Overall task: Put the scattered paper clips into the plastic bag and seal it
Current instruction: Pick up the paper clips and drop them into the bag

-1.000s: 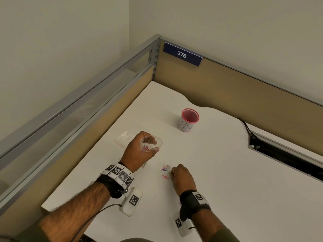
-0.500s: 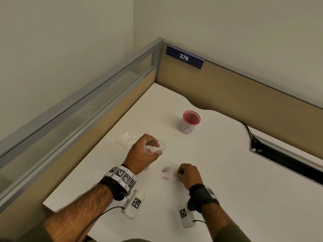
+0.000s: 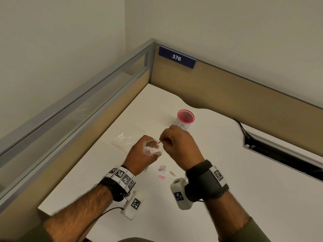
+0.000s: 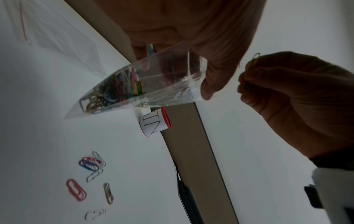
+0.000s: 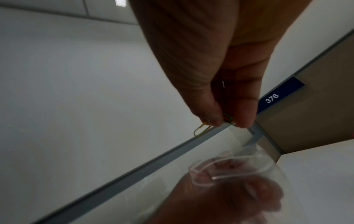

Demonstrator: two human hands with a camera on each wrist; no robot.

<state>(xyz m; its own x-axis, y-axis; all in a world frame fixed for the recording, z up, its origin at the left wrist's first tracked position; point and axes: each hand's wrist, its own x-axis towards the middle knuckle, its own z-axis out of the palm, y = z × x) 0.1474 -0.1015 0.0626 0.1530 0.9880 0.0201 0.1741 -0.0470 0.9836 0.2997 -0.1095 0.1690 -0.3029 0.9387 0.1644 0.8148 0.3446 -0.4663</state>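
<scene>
White desk (image 3: 227,172), paper clip (image 4: 252,65) pinched beside bag (image 4: 153,84) mouth

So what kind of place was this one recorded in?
Most likely an office cubicle: a white desk boxed in by tan partition panels with metal trim, and a blue number plate reading 376 on the partition.

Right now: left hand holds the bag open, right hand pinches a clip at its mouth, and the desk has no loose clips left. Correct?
Not quite. The left hand does hold the bag open and the right hand pinches a clip at its mouth, but loose clips lie on the desk below the hands. The left wrist view shows several.
</scene>
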